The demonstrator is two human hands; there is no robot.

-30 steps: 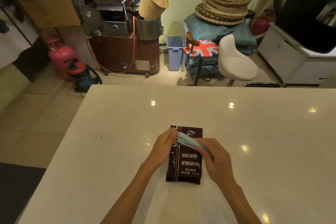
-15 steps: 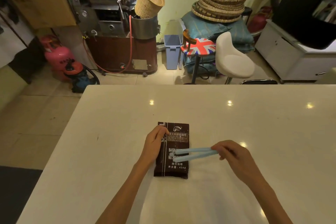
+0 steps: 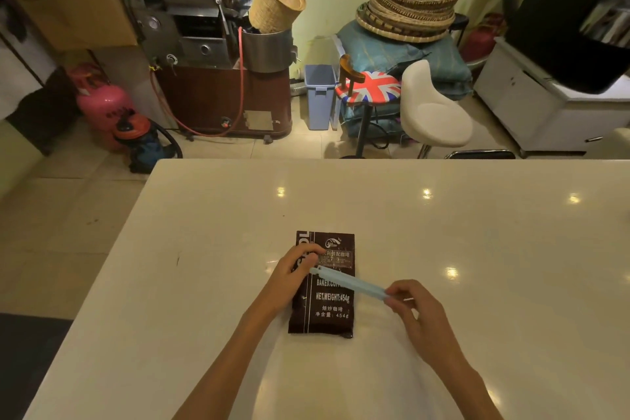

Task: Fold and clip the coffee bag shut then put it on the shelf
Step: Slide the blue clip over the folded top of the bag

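Observation:
A dark brown coffee bag [image 3: 332, 303] with white lettering lies flat on the white table [image 3: 477, 249], its top end pointing away from me. My left hand [image 3: 293, 278] rests on the bag's left edge, fingers curled over it. My right hand [image 3: 414, 309] pinches the right end of a long light-blue bag clip [image 3: 347, 281]. The clip lies slanted across the middle of the bag, its far end near my left fingers. Whether its two arms are apart or together I cannot tell.
Beyond the table's far edge stand a white stool [image 3: 434, 112], a flag-pattern stool [image 3: 370, 89], a blue bin [image 3: 319, 95], a coffee roaster [image 3: 204, 44] and a pink gas cylinder [image 3: 102, 106]. A white cabinet [image 3: 531, 106] is at the right.
The clip's arms were spread in a V half a second ago and now look drawn together. The clip has tilted, its left end higher on the bag. My left hand stays on the bag's left edge.

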